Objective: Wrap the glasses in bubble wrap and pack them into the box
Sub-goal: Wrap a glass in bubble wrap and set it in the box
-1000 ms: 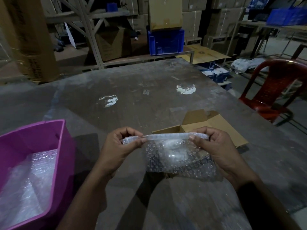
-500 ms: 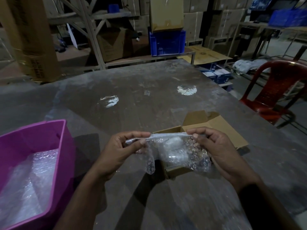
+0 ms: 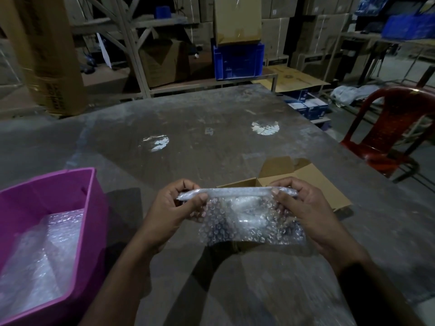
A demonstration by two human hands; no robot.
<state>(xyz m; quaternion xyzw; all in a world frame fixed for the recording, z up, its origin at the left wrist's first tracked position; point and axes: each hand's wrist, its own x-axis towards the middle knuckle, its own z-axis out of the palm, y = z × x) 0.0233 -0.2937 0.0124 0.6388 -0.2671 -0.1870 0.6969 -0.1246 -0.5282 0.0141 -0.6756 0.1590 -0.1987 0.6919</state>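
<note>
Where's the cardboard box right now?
In the head view the open cardboard box sits on the table, right of centre, just behind the bubble wrap held up by the left hand and right hand.

Bare hands (image 3: 310, 215), one dark sleeve (image 3: 381, 292)

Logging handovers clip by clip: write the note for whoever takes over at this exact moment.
Left hand: pinches the left end of the bubble wrap along its rolled top edge.
Right hand: pinches the right end.
The wrap hangs above the open cardboard box on the table; a pale shape shows inside it, too blurred to identify as glasses.
More bubble wrap lies in the pink bin, at left.
Done: wrapping looks underway.
Left: finish wrapping, lower the bundle into the box.
</note>
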